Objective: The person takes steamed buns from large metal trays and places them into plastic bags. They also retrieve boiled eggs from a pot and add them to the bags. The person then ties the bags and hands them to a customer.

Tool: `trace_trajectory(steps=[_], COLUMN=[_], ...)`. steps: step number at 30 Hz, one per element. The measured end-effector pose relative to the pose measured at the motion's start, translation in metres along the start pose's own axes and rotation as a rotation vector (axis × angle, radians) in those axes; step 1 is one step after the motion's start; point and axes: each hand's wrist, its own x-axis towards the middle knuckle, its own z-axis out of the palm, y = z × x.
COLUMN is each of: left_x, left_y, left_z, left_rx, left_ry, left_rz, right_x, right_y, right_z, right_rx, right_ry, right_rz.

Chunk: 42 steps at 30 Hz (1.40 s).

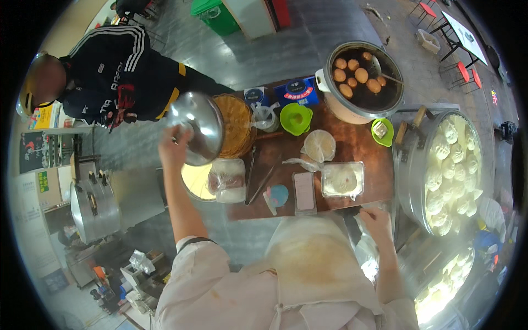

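Observation:
My left hand grips the knob of a round metal lid, which is tilted beside a woven wicker basket and over the edge of a round yellow-lined container. At the table's right front corner, my right hand pinches a thin white plastic bag that hangs below it. Brown eggs and a slotted ladle lie in dark liquid in a large pot at the back right. To the right, a metal steamer holds many steamed buns.
On the brown wooden table are a green bowl, a clear tray, tongs and bagged food. A person in dark clothes stands across at the left. Another bun steamer steams at the lower right.

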Motion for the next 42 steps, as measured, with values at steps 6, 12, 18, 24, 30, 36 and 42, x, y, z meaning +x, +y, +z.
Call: trace_trajectory(steps=[6,12,18,24,30,36,42], left_x=[0.055,0.043,0.058,0.021,-0.027,-0.263,-0.489], left_y=[0.229,0.376,0.426,0.485,0.457,0.363,0.261], left_z=[0.002,0.2,0.271,0.268,0.206,0.127,0.064], left_rx=[-0.194,-0.271,-0.197,-0.379,-0.275,-0.404,-0.287], left_ry=[-0.07,-0.368,-0.364,-0.841,-0.301,-0.491,-0.912], left_rz=[0.409,0.819,0.974,0.804,1.354,1.333,1.136], right_x=[-0.057,-0.102,-0.184,-0.279,-0.394,-0.659,-0.892], right_y=[0.01,0.006,0.028,0.114,0.179,0.257,0.303], right_z=[-0.014,0.001,0.008,0.065,0.136,0.332,0.611], right_rx=[0.06,0.09,0.237,0.295,0.597,1.508,2.2], right_ry=[0.103,0.336,0.601,0.756,0.845,1.568,1.808], right_rz=[0.198,0.209,0.363,0.35,0.528,0.717,0.342])
